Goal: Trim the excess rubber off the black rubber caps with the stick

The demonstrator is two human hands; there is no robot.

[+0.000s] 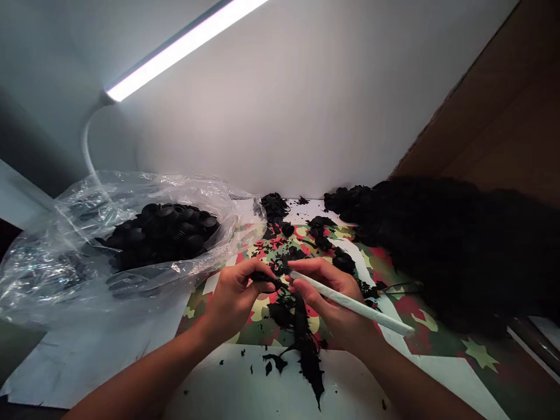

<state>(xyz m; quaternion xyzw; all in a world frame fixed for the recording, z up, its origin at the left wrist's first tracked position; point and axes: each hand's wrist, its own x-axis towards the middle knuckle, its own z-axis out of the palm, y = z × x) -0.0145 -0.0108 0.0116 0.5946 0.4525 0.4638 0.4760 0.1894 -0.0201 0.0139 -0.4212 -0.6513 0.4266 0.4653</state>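
Near the middle of the table, my left hand [231, 300] is closed in a pinch on a small black rubber-like piece [261, 276], partly hidden by the fingers. A slim white pen-like tool [363, 307] lies across my right hand [335, 297], gripped between thumb and fingers. Its tip points at the black piece, close to my left fingertips; whether they touch I cannot tell. Below and between the hands lie torn black scraps [301, 335], some in a long strip. On the left, a clear plastic bag [184, 279] lies open around many round, ribbed black parts [161, 230].
A large dark heap [450, 251] covers the right side, beside a brown cardboard panel [494, 105]. Camouflage-patterned paper [426, 335] and white sheets [118, 350] cover the table. A lit bar lamp [184, 49] on a bent neck hangs above, before a pale wall.
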